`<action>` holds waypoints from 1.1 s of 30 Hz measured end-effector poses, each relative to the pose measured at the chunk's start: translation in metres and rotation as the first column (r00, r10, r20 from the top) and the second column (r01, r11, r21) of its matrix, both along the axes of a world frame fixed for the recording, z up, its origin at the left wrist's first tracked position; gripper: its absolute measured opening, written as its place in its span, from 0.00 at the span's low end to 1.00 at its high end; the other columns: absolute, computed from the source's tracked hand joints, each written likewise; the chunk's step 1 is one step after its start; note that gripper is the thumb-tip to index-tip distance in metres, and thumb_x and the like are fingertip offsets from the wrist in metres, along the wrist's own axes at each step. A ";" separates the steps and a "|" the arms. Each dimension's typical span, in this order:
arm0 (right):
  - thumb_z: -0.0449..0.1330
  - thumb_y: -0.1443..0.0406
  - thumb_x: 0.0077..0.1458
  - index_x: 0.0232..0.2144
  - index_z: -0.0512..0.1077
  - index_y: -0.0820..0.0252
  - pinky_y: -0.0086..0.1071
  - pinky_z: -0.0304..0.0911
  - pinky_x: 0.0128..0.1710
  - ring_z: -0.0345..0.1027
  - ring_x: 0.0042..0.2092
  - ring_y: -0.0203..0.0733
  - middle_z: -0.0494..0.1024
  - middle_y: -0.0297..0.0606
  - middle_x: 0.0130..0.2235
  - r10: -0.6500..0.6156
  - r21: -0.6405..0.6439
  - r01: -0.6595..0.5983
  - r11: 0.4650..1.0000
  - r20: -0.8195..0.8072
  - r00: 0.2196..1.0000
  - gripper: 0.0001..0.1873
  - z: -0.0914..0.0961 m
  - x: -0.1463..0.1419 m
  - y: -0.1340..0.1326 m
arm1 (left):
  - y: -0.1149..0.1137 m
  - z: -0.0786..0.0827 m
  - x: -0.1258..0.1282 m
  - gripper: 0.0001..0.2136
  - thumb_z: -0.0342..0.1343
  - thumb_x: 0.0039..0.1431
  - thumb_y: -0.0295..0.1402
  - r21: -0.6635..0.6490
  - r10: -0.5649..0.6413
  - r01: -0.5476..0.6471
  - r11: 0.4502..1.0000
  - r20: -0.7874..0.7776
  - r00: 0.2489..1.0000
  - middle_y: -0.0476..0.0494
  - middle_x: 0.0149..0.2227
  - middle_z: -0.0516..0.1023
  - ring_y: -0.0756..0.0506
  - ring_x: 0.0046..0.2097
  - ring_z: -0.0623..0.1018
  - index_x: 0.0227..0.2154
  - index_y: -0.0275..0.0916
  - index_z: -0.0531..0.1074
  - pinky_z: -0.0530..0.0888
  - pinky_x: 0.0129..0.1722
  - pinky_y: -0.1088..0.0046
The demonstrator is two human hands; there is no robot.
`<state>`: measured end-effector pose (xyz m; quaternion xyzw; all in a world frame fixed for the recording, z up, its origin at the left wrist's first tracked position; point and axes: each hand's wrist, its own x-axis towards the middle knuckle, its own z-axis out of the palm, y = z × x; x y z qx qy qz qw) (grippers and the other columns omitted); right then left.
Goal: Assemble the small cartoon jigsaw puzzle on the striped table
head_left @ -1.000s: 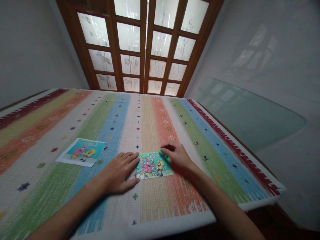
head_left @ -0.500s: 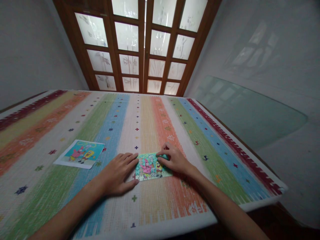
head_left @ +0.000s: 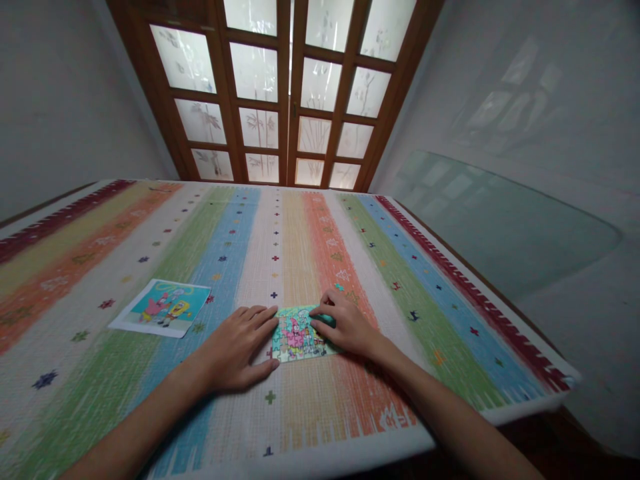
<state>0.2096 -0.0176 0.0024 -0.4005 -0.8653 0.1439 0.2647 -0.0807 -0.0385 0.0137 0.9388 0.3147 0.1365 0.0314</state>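
Note:
A small jigsaw puzzle [head_left: 295,337] with pink and yellow cartoon figures on teal lies on the striped cloth between my hands. My left hand [head_left: 243,347] rests flat at its left edge, fingers and thumb apart, fingertips touching the border. Over the upper right part of the puzzle, my right hand [head_left: 343,323] is bent into a pinch, thumb and forefinger on a puzzle piece that they mostly cover. The puzzle's right side is hidden under this hand. Just beyond the right knuckles lies a loose teal puzzle piece [head_left: 339,287].
A printed picture sheet [head_left: 163,308] with the same cartoon figures lies to the left. The striped tablecloth [head_left: 300,407] covers the table. Behind it stand wooden doors [head_left: 286,133] with frosted panes, and a glass panel [head_left: 505,213] is at the right wall.
My right hand has slid slightly left and toward me over the puzzle, uncovering the loose teal piece behind its knuckles. My left hand has stayed at the left edge.

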 end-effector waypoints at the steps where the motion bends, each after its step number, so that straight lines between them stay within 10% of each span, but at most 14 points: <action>1: 0.62 0.65 0.62 0.40 0.81 0.60 0.37 0.65 0.39 0.67 0.39 0.43 0.72 0.41 0.38 0.012 0.017 -0.012 1.000 0.005 1.000 0.08 0.000 0.000 0.000 | 0.000 0.000 0.000 0.25 0.56 0.63 0.42 0.000 -0.002 0.002 1.000 -0.001 1.000 0.29 0.63 0.70 0.30 0.59 0.73 0.59 0.36 0.67 0.71 0.57 0.48; 33: 0.51 0.67 0.69 0.57 0.72 0.63 0.47 0.63 0.55 0.70 0.51 0.48 0.78 0.48 0.57 0.268 0.176 -0.303 0.936 0.199 0.943 0.18 0.004 -0.020 -0.016 | -0.001 -0.001 0.002 0.24 0.54 0.63 0.43 -0.016 0.012 -0.012 1.000 0.007 1.000 0.28 0.61 0.72 0.29 0.58 0.73 0.57 0.34 0.67 0.71 0.56 0.46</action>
